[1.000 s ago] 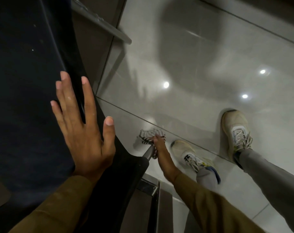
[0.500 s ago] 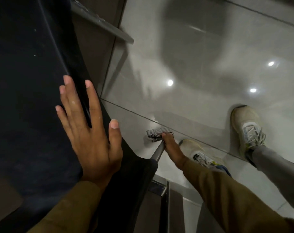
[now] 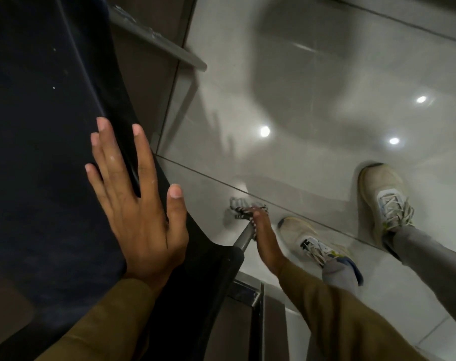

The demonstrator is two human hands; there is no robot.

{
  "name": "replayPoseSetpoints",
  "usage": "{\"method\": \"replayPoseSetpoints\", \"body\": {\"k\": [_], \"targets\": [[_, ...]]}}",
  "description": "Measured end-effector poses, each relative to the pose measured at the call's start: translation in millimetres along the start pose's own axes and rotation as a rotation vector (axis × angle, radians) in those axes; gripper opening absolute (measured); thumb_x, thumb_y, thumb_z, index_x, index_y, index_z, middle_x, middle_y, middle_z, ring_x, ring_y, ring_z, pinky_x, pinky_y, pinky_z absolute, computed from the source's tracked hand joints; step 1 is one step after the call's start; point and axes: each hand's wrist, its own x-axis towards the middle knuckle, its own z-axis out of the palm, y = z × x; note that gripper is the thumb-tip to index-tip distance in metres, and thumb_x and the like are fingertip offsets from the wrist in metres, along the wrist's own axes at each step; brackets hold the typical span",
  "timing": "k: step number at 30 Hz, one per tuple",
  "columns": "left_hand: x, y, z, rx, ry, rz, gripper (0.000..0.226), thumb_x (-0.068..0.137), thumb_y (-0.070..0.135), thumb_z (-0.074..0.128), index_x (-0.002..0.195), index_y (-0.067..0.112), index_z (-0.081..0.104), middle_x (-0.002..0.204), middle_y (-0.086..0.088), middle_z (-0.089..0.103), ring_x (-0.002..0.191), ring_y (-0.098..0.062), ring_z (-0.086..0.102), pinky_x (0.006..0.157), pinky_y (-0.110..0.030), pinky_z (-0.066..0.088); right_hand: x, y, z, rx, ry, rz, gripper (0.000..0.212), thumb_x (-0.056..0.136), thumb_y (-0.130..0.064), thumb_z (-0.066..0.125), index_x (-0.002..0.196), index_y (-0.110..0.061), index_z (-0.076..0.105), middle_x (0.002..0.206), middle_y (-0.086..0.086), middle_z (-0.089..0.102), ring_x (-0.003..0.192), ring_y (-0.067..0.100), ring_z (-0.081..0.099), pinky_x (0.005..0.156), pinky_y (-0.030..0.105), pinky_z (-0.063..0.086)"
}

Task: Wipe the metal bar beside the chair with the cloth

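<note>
- The bar point(image 3: 243, 238), a short stretch of bright metal, is seen running from under the chair's point(image 3: 65, 126) dark corner down toward the floor point(image 3: 299, 100).
- The cloth point(image 3: 243, 208), striped dark and pale, is bunched at the bar's far end, low near the floor.
- Compared with half a second ago, the cloth and the right hand point(image 3: 263, 235) are placed much as they were, low on the bar; a second ago they were also near this end. The stroke is judged to be at or near its lowest reach, with wiping under way.
- The right fingers point(image 3: 259, 213) are closed around the cloth and pressed against the bar; how tightly cannot be told, as the hand is small and blurred.
- The left hand point(image 3: 138, 204) is laid flat on the chair, fingers point(image 3: 109, 149) straight and slightly spread, thumb apart; nothing is held, and the chair seems to be steadied.
- Two pale shoes point(image 3: 307, 241) are seen on the glossy tiled floor just right of the bar.
</note>
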Motion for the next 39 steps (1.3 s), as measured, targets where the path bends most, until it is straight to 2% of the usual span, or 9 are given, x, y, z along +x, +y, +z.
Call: {"method": "replayPoseSetpoints", "body": {"k": [3, 7, 14, 19, 24, 27, 30, 34, 39], "targets": [[0, 0, 2, -0.006, 0.003, 0.006, 0.071, 0.109, 0.038, 0.026, 0.174, 0.008, 0.022, 0.182, -0.030, 0.009, 0.172, -0.043, 0.004, 0.139, -0.064, 0.003, 13, 5, -4, 0.018, 0.065, 0.089, 0.069, 0.094, -0.068, 0.048, 0.146, -0.024, 0.060, 0.153, 0.007, 0.059, 0.142, 0.028, 0.055, 0.124, 0.048, 0.042], [0, 2, -1, -0.006, 0.004, -0.003, 0.071, 0.110, 0.039, 0.026, 0.174, 0.009, 0.023, 0.182, -0.030, 0.009, 0.172, -0.043, 0.004, 0.139, -0.066, 0.004, -63, -31, 3, 0.072, 0.004, -0.003, 0.045, 0.116, -0.038, 0.033, 0.134, -0.019, 0.070, 0.114, -0.011, 0.074, 0.099, 0.009, 0.067, 0.085, 0.011, 0.050], [3, 2, 1, -0.003, -0.011, -0.009, 0.071, 0.110, 0.039, 0.028, 0.174, 0.008, 0.024, 0.181, -0.031, 0.007, 0.172, -0.044, 0.003, 0.140, -0.063, 0.002, -79, -20, 13, -0.025, -0.093, -0.157, 0.048, 0.107, -0.052, 0.035, 0.150, -0.044, 0.056, 0.163, -0.022, 0.049, 0.147, -0.015, 0.043, 0.121, 0.010, 0.033], [2, -1, 2, -0.016, -0.004, 0.003, 0.072, 0.108, 0.038, 0.028, 0.174, 0.009, 0.024, 0.182, -0.030, 0.007, 0.172, -0.043, 0.003, 0.140, -0.063, 0.002, 27, 1, 0, 0.104, 0.077, 0.110, 0.059, 0.105, -0.052, 0.044, 0.153, -0.019, 0.053, 0.150, 0.006, 0.061, 0.140, 0.036, 0.056, 0.100, 0.035, 0.049], [1, 0, 2, -0.030, -0.001, -0.003, 0.071, 0.108, 0.037, 0.029, 0.173, 0.010, 0.023, 0.182, -0.030, 0.006, 0.173, -0.040, 0.001, 0.139, -0.065, 0.002, -50, -34, 8, 0.161, 0.033, 0.049, 0.033, 0.118, -0.027, 0.034, 0.135, -0.023, 0.062, 0.157, 0.023, 0.056, 0.139, 0.038, 0.052, 0.107, 0.042, 0.050], [1, -1, 2, -0.023, -0.001, -0.004, 0.071, 0.108, 0.037, 0.029, 0.174, 0.010, 0.023, 0.182, -0.030, 0.006, 0.172, -0.035, -0.002, 0.139, -0.065, 0.002, -130, -48, 26, 0.125, -0.088, -0.221, 0.047, 0.112, -0.020, 0.034, 0.136, -0.045, 0.067, 0.156, -0.028, 0.058, 0.147, -0.013, 0.046, 0.120, 0.011, 0.036], [1, 0, 0, -0.015, -0.023, -0.018, 0.072, 0.108, 0.038, 0.030, 0.173, 0.010, 0.024, 0.182, -0.030, 0.006, 0.172, -0.042, 0.001, 0.139, -0.065, 0.002, -128, -44, 29, 0.029, -0.115, -0.251, 0.046, 0.110, -0.037, 0.033, 0.141, -0.061, 0.058, 0.153, -0.048, 0.047, 0.151, -0.018, 0.035, 0.121, 0.003, 0.024], [1, -2, 2, -0.007, -0.026, -0.002, 0.072, 0.108, 0.038, 0.030, 0.173, 0.010, 0.024, 0.182, -0.029, 0.005, 0.173, -0.041, 0.000, 0.139, -0.064, 0.001, -34, -14, 13, 0.052, 0.020, -0.029, 0.051, 0.095, -0.057, 0.043, 0.138, -0.033, 0.060, 0.128, -0.009, 0.071, 0.110, 0.012, 0.060, 0.096, 0.012, 0.047], [1, -4, 3, -0.014, -0.010, 0.004, 0.071, 0.108, 0.038, 0.029, 0.174, 0.011, 0.024, 0.182, -0.029, 0.005, 0.172, -0.029, -0.005, 0.140, -0.062, 0.000, 22, -8, -1, 0.101, 0.067, 0.164, 0.057, 0.100, -0.048, 0.054, 0.151, -0.025, 0.058, 0.160, 0.011, 0.055, 0.146, 0.028, 0.052, 0.118, 0.044, 0.045]]}}
